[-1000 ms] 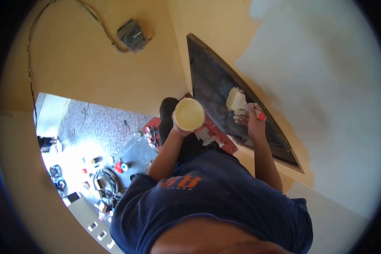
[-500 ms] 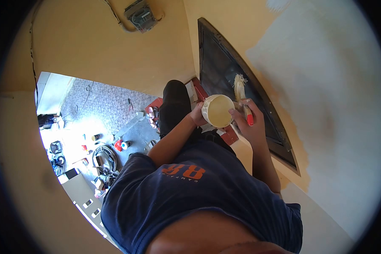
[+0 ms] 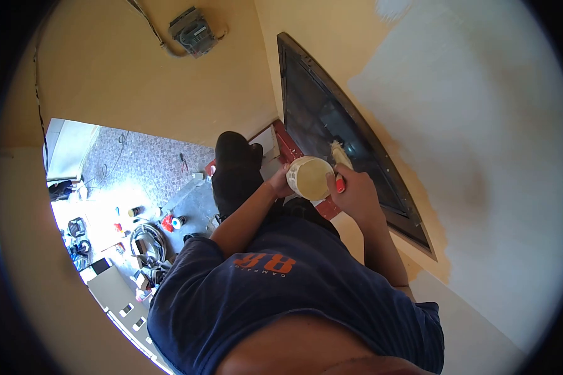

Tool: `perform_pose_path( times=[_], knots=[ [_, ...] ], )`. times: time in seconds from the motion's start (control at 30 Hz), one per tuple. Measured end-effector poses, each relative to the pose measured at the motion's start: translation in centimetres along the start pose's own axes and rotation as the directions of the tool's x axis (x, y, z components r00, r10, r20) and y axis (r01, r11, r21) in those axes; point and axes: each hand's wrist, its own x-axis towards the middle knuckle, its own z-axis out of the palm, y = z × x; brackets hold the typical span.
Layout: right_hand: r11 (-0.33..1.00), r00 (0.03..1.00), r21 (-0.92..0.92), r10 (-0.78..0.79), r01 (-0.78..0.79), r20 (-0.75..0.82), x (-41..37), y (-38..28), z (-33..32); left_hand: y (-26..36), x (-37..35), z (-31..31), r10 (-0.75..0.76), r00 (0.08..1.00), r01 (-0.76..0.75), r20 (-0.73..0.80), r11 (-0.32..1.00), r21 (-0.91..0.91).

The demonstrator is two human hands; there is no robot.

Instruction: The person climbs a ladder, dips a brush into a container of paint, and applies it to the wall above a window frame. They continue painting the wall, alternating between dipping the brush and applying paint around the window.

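Observation:
My left hand [image 3: 280, 182] is closed around the side of a round white tub [image 3: 313, 179] with pale cream paint in it. Its open top faces up toward me. To the right of the tub, my right hand [image 3: 355, 189] grips a paintbrush [image 3: 339, 155]. The frayed, paint-coated bristles point away from me, and a red handle end [image 3: 339, 183] shows by my fingers. My right fingertips are right at the tub's rim. Beyond the brush stands a dark-framed window [image 3: 319, 100] set in the wall.
On the right, the wall has a large whitish patch [image 3: 456, 137] beside yellow paint [image 3: 331, 37]. An electric meter [image 3: 194, 32] hangs on the facing wall. Far below at left, a coiled hose [image 3: 149, 244] and several cans lie on the floor. Red ledge tiles [image 3: 288, 142] run under the window.
The brush has turned and dropped lower beside the tub, with my right hand closer to the rim. The view has shifted, so the walls and window appear further left.

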Motion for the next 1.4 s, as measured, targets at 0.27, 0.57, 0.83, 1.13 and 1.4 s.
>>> perform_pose_path(
  times=[0.27,0.57,0.83,1.13,1.4],
  knots=[
    [0.999,0.993,-0.025,-0.022,0.025,0.120,1.8,0.7,1.6,-0.3,0.3,-3.6,-0.022,0.997,0.034,0.068,0.984,-0.177],
    [0.920,0.980,0.358,0.102,-0.158,0.171,1.9,5.6,5.3,0.1,1.8,-1.9,-0.235,0.942,0.199,-0.241,0.966,-0.165],
    [0.646,0.896,0.621,0.303,-0.443,0.324,0.3,8.1,5.4,-0.8,3.9,-3.6,-0.423,0.898,0.406,-0.121,0.903,-0.141],
    [0.625,0.859,0.595,0.433,-0.505,0.274,-0.8,9.6,6.1,-5.2,6.5,-17.9,-0.101,0.655,0.654,-0.749,0.574,0.494],
    [0.600,0.807,0.546,0.498,-0.585,0.318,-0.1,10.5,7.5,-9.4,7.0,-22.7,0.463,0.371,0.890,-0.805,0.070,0.451]
  ],
)
